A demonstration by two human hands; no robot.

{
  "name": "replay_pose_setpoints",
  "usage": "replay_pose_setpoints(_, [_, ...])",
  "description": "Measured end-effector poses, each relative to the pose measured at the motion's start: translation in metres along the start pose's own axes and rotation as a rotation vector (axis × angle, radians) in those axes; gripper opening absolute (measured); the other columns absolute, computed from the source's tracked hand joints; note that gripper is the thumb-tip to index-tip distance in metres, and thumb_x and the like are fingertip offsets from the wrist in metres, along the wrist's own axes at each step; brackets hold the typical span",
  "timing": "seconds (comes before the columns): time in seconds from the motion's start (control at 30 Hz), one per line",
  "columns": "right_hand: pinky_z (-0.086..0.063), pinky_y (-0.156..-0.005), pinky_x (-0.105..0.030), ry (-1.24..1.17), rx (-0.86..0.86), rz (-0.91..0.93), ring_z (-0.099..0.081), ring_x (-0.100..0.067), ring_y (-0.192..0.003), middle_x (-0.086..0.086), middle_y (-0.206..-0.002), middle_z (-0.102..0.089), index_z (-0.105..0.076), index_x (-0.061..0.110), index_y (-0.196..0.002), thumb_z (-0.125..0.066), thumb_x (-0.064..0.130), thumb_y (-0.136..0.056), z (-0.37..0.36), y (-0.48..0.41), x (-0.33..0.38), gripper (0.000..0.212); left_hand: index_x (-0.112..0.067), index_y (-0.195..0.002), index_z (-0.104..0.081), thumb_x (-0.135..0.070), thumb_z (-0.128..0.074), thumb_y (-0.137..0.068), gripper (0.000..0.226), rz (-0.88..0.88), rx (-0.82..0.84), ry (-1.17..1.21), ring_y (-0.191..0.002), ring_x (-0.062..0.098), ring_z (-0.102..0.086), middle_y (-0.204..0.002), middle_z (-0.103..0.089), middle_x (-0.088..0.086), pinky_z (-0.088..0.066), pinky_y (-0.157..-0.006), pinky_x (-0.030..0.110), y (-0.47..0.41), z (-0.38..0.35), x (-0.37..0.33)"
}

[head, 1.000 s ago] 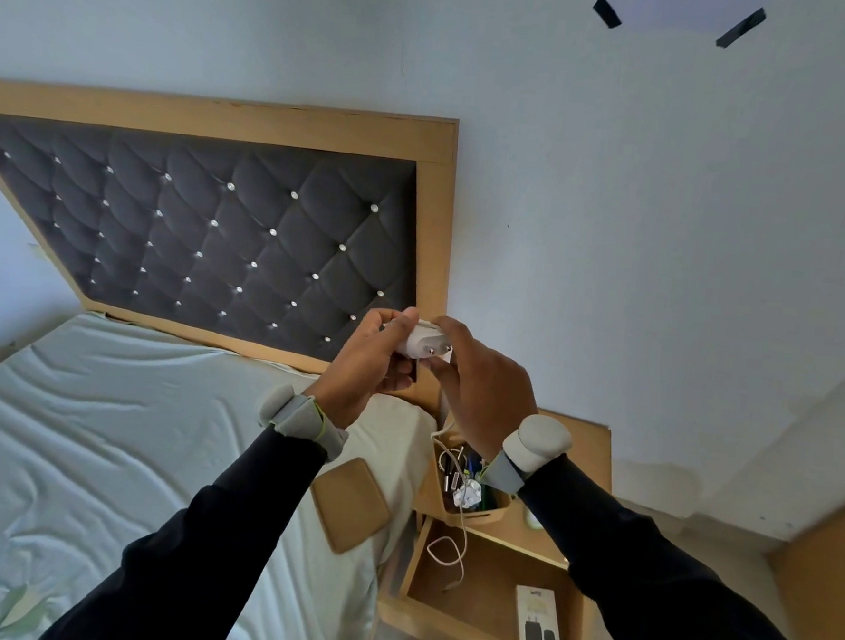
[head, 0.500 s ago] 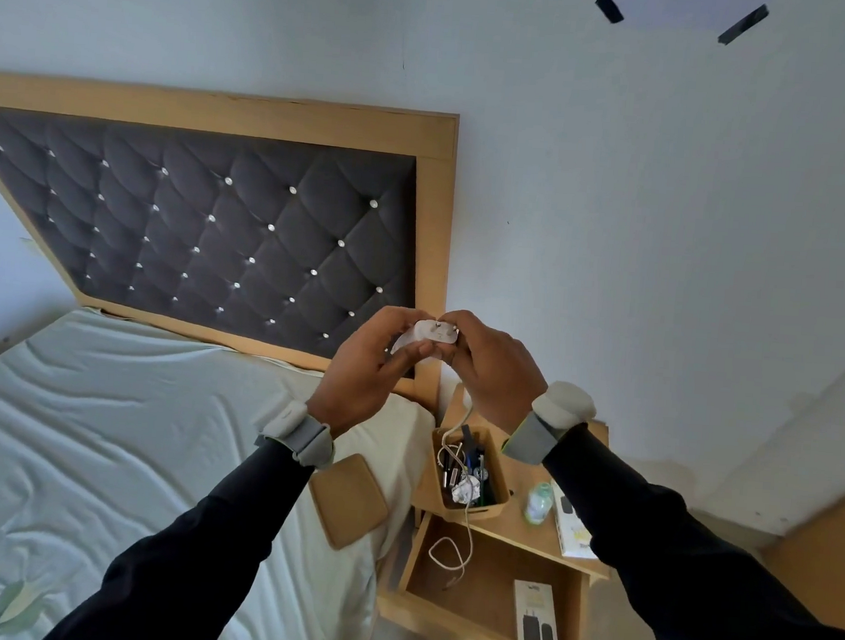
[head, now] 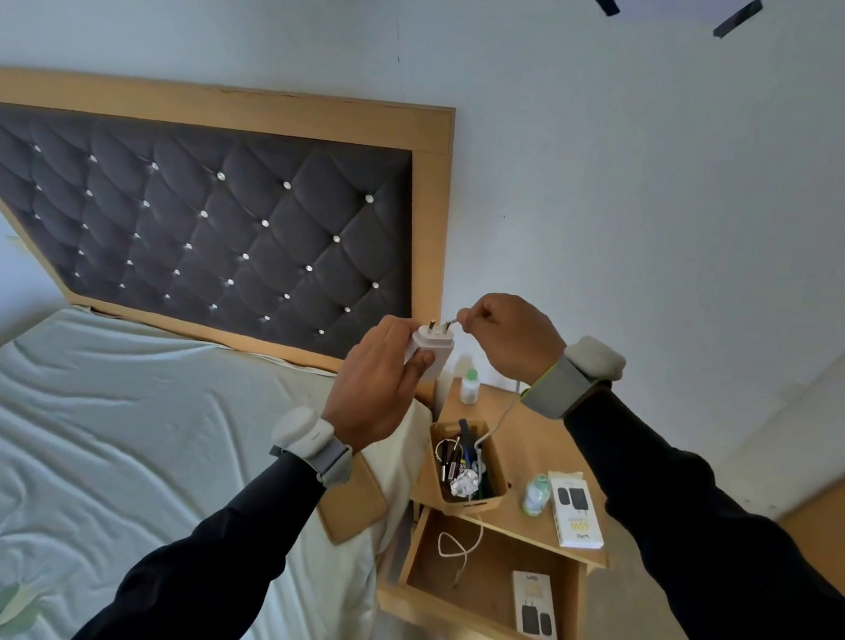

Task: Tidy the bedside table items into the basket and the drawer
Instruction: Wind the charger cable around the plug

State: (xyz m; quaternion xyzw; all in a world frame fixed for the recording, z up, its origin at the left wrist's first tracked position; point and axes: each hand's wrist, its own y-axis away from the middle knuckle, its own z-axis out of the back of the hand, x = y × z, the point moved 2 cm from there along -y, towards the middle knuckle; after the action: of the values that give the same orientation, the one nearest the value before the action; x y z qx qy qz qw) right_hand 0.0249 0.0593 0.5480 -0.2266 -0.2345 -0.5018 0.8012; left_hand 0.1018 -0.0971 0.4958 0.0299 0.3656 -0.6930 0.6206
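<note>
My left hand (head: 374, 391) grips a white charger plug (head: 431, 347) with its two prongs pointing up. My right hand (head: 508, 337) pinches the end of a white cable (head: 501, 413) just right of the plug. The cable hangs down past the wooden basket (head: 495, 465) and loops into the open drawer (head: 499, 572). The basket stands on the bedside table (head: 541, 441) and holds pens and small items. On the table are a white bottle (head: 469, 386), a small clear bottle (head: 536, 495) and a white box (head: 576, 509). Another box (head: 535, 608) lies in the drawer.
The bed with a pale sheet (head: 106, 449) lies left of the table, with a tan pad (head: 354, 508) on its edge. A padded dark headboard (head: 193, 226) in a wooden frame stands behind it. A plain wall runs behind the table.
My hands have come apart: the right hand now holds the cable end separate from the plug, which stays in the left hand. The view has tilted down, showing more of the table.
</note>
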Motion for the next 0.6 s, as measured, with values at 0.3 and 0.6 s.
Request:
replay_pose_setpoints(0.3, [-0.036,-0.065,-0.032,-0.296,0.015,0.088,-0.043,-0.009,-0.059,0.008,-0.063,-0.047,-0.051,0.019,-0.079,-0.038,0.025,-0.103,-0.039,0.035,0.013,0.028,-0.019,-0.113,-0.051,-0.036,-0.042,-0.102,0.022,0.226,0.061,0.35,-0.091,0.019,-0.059,-0.102,-0.059,0.001,-0.052,-0.078,0.038,-0.011,0.0,-0.001])
replay_pose_setpoints(0.6, [-0.032,-0.053,-0.013,-0.634,0.2,0.093,-0.038,-0.001,-0.047,0.004,-0.057,-0.042,-0.058,0.0,-0.086,-0.039,0.013,-0.104,-0.064,0.057,0.002,0.029,-0.005,-0.114,-0.051,-0.028,-0.038,-0.105,0.028,0.494,0.048,0.857,-0.082,0.016,-0.057,-0.096,-0.056,0.008,-0.051,-0.067,0.028,-0.014,0.015,-0.005])
